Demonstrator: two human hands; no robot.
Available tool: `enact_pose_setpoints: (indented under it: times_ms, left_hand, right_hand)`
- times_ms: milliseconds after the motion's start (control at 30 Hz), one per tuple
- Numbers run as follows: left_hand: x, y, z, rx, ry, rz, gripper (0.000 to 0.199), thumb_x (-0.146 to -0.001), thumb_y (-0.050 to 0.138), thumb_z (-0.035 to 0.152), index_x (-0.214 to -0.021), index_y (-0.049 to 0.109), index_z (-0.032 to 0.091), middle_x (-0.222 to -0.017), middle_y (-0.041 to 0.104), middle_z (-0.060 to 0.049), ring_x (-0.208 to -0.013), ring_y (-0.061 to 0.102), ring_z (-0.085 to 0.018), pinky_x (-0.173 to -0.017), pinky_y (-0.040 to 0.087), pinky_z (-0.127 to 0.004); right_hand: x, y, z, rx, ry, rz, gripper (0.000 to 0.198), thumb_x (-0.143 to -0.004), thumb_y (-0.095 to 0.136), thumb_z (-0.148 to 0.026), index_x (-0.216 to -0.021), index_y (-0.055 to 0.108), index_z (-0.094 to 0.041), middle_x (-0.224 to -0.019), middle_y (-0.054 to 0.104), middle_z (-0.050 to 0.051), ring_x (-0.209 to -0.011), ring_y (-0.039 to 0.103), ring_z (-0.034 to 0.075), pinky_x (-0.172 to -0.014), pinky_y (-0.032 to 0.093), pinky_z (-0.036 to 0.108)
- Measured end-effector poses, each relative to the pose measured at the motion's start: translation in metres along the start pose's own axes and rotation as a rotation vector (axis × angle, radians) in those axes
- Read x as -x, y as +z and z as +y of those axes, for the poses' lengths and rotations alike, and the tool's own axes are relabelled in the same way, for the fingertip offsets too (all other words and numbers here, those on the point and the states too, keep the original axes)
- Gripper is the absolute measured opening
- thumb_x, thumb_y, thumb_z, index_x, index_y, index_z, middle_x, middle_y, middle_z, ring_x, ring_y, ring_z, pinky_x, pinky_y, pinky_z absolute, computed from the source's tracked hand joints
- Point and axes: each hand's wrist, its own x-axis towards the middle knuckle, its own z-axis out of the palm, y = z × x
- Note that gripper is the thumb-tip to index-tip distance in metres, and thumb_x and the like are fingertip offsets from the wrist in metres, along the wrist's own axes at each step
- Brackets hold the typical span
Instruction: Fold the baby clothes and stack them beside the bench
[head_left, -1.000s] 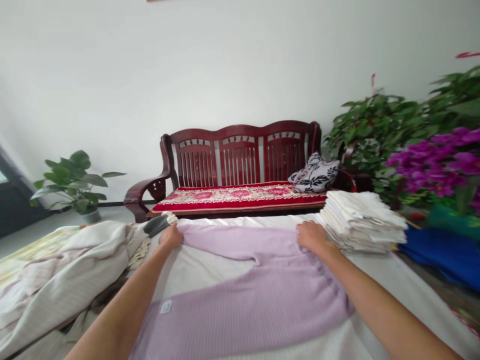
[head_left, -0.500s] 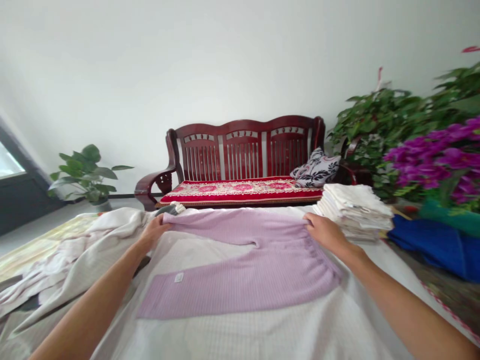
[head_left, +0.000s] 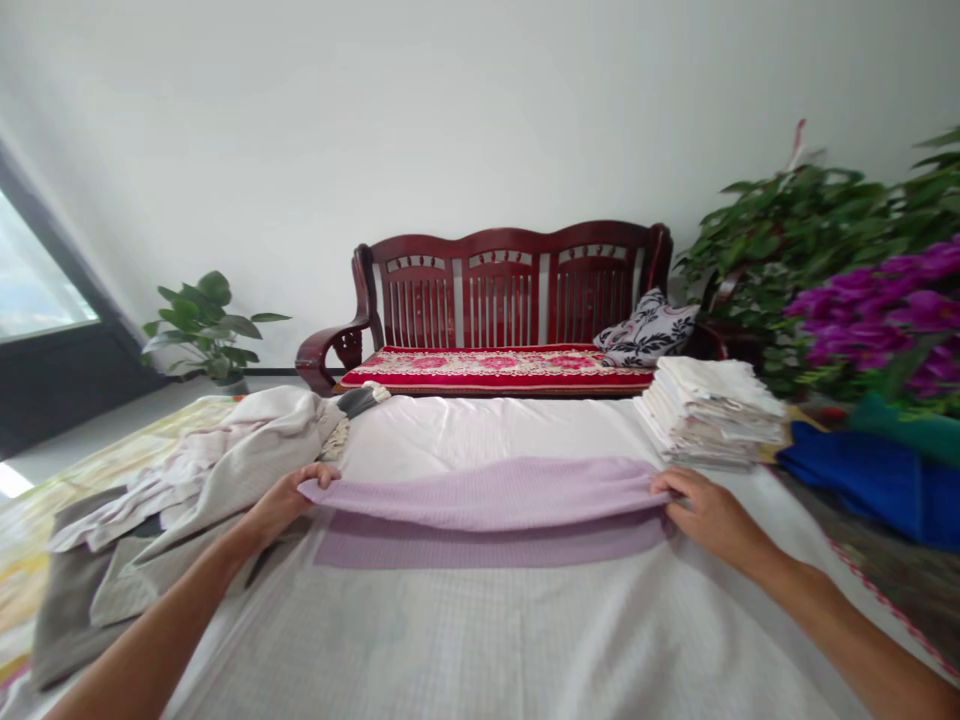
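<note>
A pair of lilac ribbed trousers lies across the white cloth, one leg folded over the other. My left hand is closed on the leg's hem end at the left. At the waist end on the right, my right hand pinches the fabric. The upper leg is stretched between both hands, slightly raised, while the lower leg rests flat and shows as a darker strip on the near side. The white label seen on the lower leg before is now hidden.
Beyond my right hand stands a stack of folded white cloths. Rumpled grey and white clothes are heaped at the left. A blue cloth and purple flowers are at the right. Behind is a wooden bench.
Both hands have drawn the far trouser leg toward me, over the near leg. The gap between the legs and the label are now covered. The view has shifted slightly.
</note>
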Motion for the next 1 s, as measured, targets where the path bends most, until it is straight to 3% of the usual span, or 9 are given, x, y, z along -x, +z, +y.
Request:
enact_pose_setpoints:
  times_ms: [167, 300, 400, 567, 667, 767, 900, 1000]
  left_hand:
    - [0.017, 0.0, -0.007, -0.372, 0.143, -0.071, 0.03, -0.079, 0.068, 0.046, -0.071, 0.056, 0.019, -0.096, 0.065, -0.008, -0.091, 0.058, -0.022, -0.083, 0.045, -0.03]
    - [0.026, 0.005, -0.007, -0.62, 0.25, -0.183, 0.011, -0.08, 0.052, 0.021, -0.072, 0.058, 0.02, -0.091, 0.065, -0.006, -0.093, 0.058, -0.021, -0.089, 0.045, -0.033]
    - [0.034, 0.006, -0.002, -0.763, 0.24, -0.189, 0.018, -0.077, 0.045, 0.013, -0.073, 0.061, 0.02, -0.098, 0.067, -0.008, -0.1, 0.06, -0.022, -0.092, 0.046, -0.035]
    - [0.058, 0.014, 0.018, -0.994, 0.33, -0.043, 0.027, -0.077, 0.046, 0.01, -0.086, 0.068, 0.023, -0.122, 0.065, -0.007, -0.118, 0.056, -0.025, -0.1, 0.045, -0.038]
    - [0.075, 0.033, 0.034, -1.038, 0.411, -0.144, 0.033, -0.082, 0.051, 0.013, -0.106, 0.068, 0.027, -0.123, 0.065, -0.005, -0.118, 0.057, -0.023, -0.101, 0.044, -0.035]
    - [0.084, 0.053, 0.042, -1.09, 0.407, -0.231, 0.044, -0.08, 0.054, 0.011, -0.119, 0.064, 0.031, -0.121, 0.066, -0.003, -0.115, 0.058, -0.022, -0.1, 0.043, -0.034]
    - [0.08, 0.062, 0.037, -1.182, 0.37, -0.214, 0.049, -0.074, 0.047, -0.001, -0.108, 0.066, 0.029, -0.106, 0.069, -0.002, -0.099, 0.062, -0.02, -0.091, 0.043, -0.033]
    - [0.068, 0.056, 0.031, -1.213, 0.348, -0.174, 0.036, -0.078, 0.046, 0.002, -0.095, 0.066, 0.026, -0.093, 0.068, -0.002, -0.087, 0.062, -0.021, -0.083, 0.043, -0.032]
  right_hand:
    - [0.011, 0.002, 0.002, 0.008, -0.058, -0.066, 0.021, -0.066, 0.046, -0.013, -0.074, 0.061, -0.026, -0.089, 0.071, 0.003, -0.092, 0.067, 0.024, -0.082, 0.053, 0.036]
    - [0.019, 0.003, 0.002, 0.045, -0.108, -0.107, 0.023, -0.067, 0.045, -0.01, -0.076, 0.06, -0.026, -0.094, 0.071, 0.003, -0.099, 0.066, 0.025, -0.088, 0.053, 0.038]
    - [0.022, -0.001, 0.004, 0.078, -0.144, -0.147, 0.024, -0.07, 0.047, -0.009, -0.081, 0.062, -0.026, -0.1, 0.071, 0.003, -0.105, 0.065, 0.025, -0.091, 0.052, 0.039]
    - [0.025, -0.009, 0.005, 0.147, -0.217, -0.231, 0.035, -0.073, 0.049, -0.008, -0.098, 0.065, -0.027, -0.111, 0.07, 0.003, -0.113, 0.062, 0.024, -0.098, 0.05, 0.04]
    - [0.026, -0.009, 0.002, 0.201, -0.27, -0.22, 0.047, -0.073, 0.046, -0.004, -0.109, 0.065, -0.027, -0.115, 0.069, 0.003, -0.114, 0.061, 0.023, -0.099, 0.05, 0.04]
    - [0.025, -0.006, -0.001, 0.247, -0.334, -0.188, 0.049, -0.073, 0.043, -0.001, -0.11, 0.065, -0.025, -0.113, 0.069, 0.005, -0.109, 0.063, 0.023, -0.094, 0.051, 0.038]
    - [0.019, -0.005, -0.007, 0.252, -0.357, -0.185, 0.044, -0.073, 0.044, -0.001, -0.101, 0.067, -0.025, -0.103, 0.07, 0.005, -0.099, 0.064, 0.022, -0.086, 0.052, 0.035]
    - [0.009, -0.008, -0.014, 0.244, -0.274, -0.187, 0.038, -0.071, 0.045, -0.003, -0.094, 0.066, -0.026, -0.097, 0.069, 0.004, -0.096, 0.063, 0.022, -0.08, 0.052, 0.032]
